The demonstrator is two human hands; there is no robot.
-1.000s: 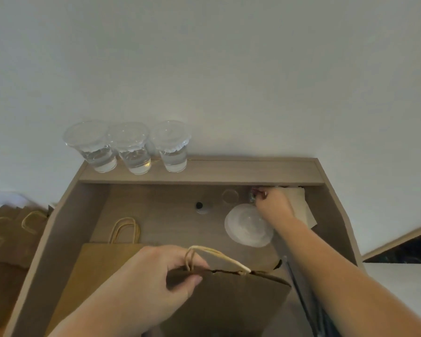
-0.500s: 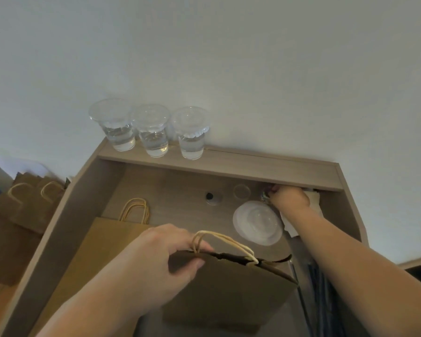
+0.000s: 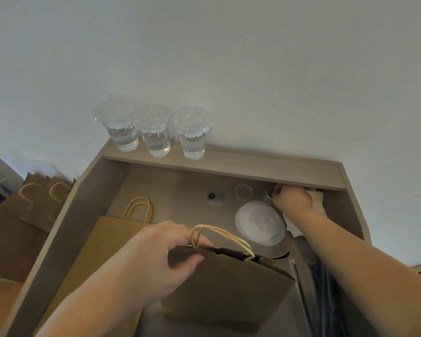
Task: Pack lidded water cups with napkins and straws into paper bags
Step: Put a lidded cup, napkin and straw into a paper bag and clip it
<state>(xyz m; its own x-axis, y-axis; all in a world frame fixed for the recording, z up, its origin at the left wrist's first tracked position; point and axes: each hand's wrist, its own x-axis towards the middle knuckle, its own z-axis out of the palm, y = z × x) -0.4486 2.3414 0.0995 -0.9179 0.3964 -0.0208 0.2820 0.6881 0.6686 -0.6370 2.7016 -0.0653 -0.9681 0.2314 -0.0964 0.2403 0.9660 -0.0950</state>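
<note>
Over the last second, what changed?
The right hand edged slightly deeper under the shelf, beside the napkins; whether it grips anything is unclear. Unchanged: the left hand holds the paper bag at its rim; cups and lids unmoved.

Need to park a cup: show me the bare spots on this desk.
Bare: the upper shelf right of the three lidded water cups; the lower surface between the flat paper bag and the cable grommet. Crowded: the right back corner, with lid stack, napkins and right hand.
</note>
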